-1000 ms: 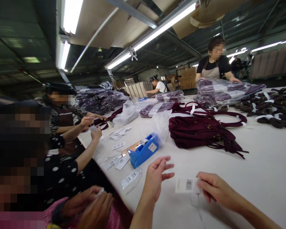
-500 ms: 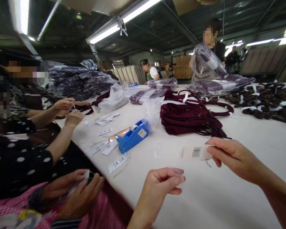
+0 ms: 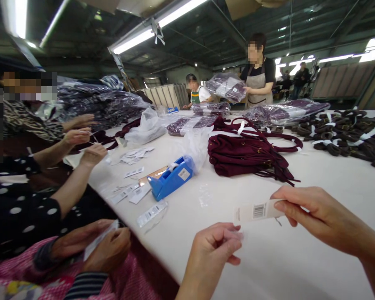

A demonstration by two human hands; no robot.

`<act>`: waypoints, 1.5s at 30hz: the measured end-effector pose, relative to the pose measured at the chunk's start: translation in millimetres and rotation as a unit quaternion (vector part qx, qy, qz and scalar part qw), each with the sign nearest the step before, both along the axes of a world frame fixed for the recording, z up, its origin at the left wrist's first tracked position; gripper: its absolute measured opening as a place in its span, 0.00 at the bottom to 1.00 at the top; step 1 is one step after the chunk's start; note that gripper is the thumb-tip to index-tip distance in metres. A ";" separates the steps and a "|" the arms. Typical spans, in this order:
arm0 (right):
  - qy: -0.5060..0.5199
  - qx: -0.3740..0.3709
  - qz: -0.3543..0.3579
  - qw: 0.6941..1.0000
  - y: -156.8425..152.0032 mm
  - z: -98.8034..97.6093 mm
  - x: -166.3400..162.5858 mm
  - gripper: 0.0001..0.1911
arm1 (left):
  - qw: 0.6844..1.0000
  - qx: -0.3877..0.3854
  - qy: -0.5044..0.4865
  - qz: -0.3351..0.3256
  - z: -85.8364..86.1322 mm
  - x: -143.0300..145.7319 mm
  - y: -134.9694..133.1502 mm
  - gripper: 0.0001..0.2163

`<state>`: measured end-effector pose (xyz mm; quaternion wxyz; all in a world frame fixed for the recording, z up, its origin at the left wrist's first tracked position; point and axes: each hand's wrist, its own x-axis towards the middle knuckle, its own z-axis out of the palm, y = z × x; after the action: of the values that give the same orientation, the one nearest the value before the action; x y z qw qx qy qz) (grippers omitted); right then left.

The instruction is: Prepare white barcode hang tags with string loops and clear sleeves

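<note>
My right hand (image 3: pixel 312 214) pinches a white barcode tag (image 3: pixel 254 211) by its right end and holds it above the white table (image 3: pixel 300 258). My left hand (image 3: pixel 214 250) is lower and to the left, with thumb and fingers pinched on a small clear piece that I cannot make out. A blue tape dispenser (image 3: pixel 171 179) stands on the table beyond my left hand. More white tags (image 3: pixel 151 213) lie near the table's left edge.
A pile of maroon garments (image 3: pixel 248 154) lies mid-table, dark coiled straps (image 3: pixel 346 135) at the right, bagged garments (image 3: pixel 284 110) behind. Seated people at the left handle tags; the nearest one's hands (image 3: pixel 93 246) hold one. A person in an apron (image 3: pixel 258 71) lifts a bagged garment.
My right hand lifted the barcode tag off the table. My left hand went from open to a pinch. The standing person picked up a bagged garment. The camera tilted.
</note>
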<state>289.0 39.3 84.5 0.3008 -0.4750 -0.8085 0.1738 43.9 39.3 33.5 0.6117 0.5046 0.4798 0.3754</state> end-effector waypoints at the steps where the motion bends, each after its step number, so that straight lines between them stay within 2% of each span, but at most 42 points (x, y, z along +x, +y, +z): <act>1: -0.001 0.003 -0.002 1.000 -0.5 0.3 -0.8 0.15 | 1.000 -0.001 0.006 -0.001 -0.4 0.2 -0.7 0.04; 11: -0.010 0.007 0.021 1.000 0.9 -3.5 -2.2 0.13 | 1.000 0.005 0.006 -0.010 -5.2 1.6 -4.2 0.06; 16: -0.024 -0.028 0.049 0.998 0.2 -2.8 -6.6 0.15 | 0.999 -0.016 0.001 -0.037 -5.2 1.4 -2.8 0.09; 23: -0.025 -0.039 0.060 0.997 5.4 -5.6 -7.3 0.16 | 0.998 -0.034 -0.015 -0.048 -3.5 1.4 -4.4 0.10; 29: -0.033 -0.039 0.051 0.997 6.2 -7.4 -6.9 0.16 | 0.997 -0.054 -0.028 -0.050 -3.7 0.8 -3.4 0.08; 34: -0.034 -0.038 0.061 0.997 6.5 -7.9 -7.5 0.17 | 0.997 -0.045 -0.021 -0.058 -4.2 0.3 -4.5 0.09; 45: -0.026 -0.018 0.022 0.999 4.6 -4.3 -2.6 0.15 | 0.998 -0.029 -0.002 -0.053 1.8 2.5 -5.7 0.09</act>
<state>286.4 44.0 80.2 0.2672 -0.4664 -0.8232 0.1826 46.4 33.6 35.3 0.6463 0.5107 0.4619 0.3290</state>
